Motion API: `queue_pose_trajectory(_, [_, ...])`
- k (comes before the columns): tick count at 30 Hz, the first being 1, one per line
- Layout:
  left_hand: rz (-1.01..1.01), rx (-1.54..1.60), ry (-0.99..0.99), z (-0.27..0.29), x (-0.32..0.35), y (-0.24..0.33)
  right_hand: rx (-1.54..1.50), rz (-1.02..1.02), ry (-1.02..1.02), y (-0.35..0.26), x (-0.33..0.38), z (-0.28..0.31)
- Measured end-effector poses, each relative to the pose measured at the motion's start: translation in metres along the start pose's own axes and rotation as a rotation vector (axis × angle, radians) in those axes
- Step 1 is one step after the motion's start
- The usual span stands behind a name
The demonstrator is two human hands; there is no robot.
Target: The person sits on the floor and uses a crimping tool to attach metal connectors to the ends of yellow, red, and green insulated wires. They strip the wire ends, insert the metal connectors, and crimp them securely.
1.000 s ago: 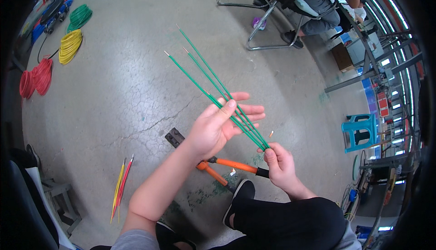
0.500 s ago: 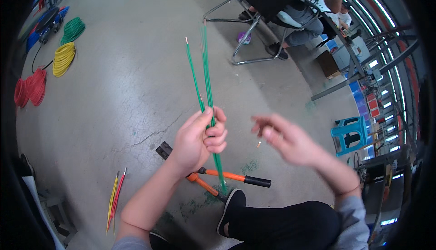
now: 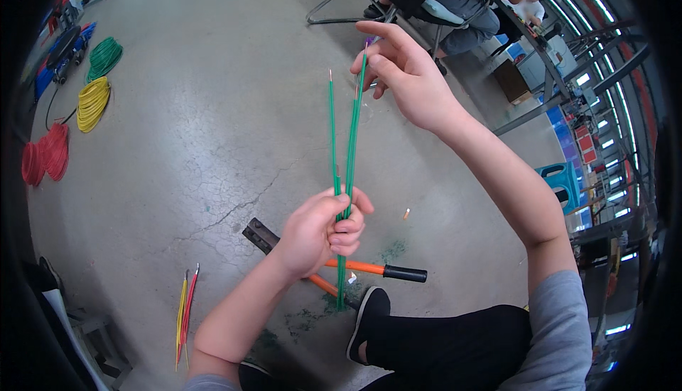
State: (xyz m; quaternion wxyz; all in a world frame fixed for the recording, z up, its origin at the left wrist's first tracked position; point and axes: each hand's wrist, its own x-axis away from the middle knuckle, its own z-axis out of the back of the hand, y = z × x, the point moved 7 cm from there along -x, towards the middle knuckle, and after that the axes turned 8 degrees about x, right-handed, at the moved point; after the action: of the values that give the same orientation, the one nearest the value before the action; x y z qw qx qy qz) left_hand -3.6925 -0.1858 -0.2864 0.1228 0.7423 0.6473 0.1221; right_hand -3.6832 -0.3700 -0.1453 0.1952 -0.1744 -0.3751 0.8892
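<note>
My left hand [image 3: 318, 233] is closed round a thin bundle of green wires [image 3: 352, 132] held upright, their lower ends hanging beneath the fist. Bare copper shows at the upper tips, which stand at different heights. One wire leans apart on the left. My right hand [image 3: 415, 82] is raised at the tallest tips, index finger stretched out and thumb apart from it; whether its fingertips touch a wire is hard to tell. On the floor below lies a bolt cutter [image 3: 364, 267] with orange handles and black grips, partly hidden by my left hand.
Yellow and red wires [image 3: 186, 313] lie on the floor at left. Farther off are green [image 3: 105, 59], yellow [image 3: 93, 104] and red wire coils [image 3: 53, 151]. Green scraps [image 3: 393, 252] lie near my shoe [image 3: 369, 320]. A blue stool [image 3: 560, 186] stands right; people sit at a far workbench.
My right hand has moved up and left to the wire tips. The left fist with the green wires has shifted slightly right and down. The view has moved a little.
</note>
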Motion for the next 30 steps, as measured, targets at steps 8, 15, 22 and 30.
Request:
queue_pose_trajectory(8, [0.009,-0.005,-0.018,0.000,-0.004,-0.002,0.070,0.061,-0.064,0.005,0.020,-0.006])
queue_pose_trajectory(15, [-0.002,-0.008,0.000,-0.003,0.002,0.002,0.430,0.251,-0.126,-0.028,0.041,-0.017])
queue_pose_trajectory(22, [-0.013,-0.003,-0.016,-0.007,0.005,0.002,-0.045,-0.095,-0.223,-0.008,0.044,-0.031])
queue_pose_trajectory(30, [0.026,-0.031,-0.004,-0.007,0.010,-0.005,-0.051,0.063,-0.228,-0.015,0.035,-0.033])
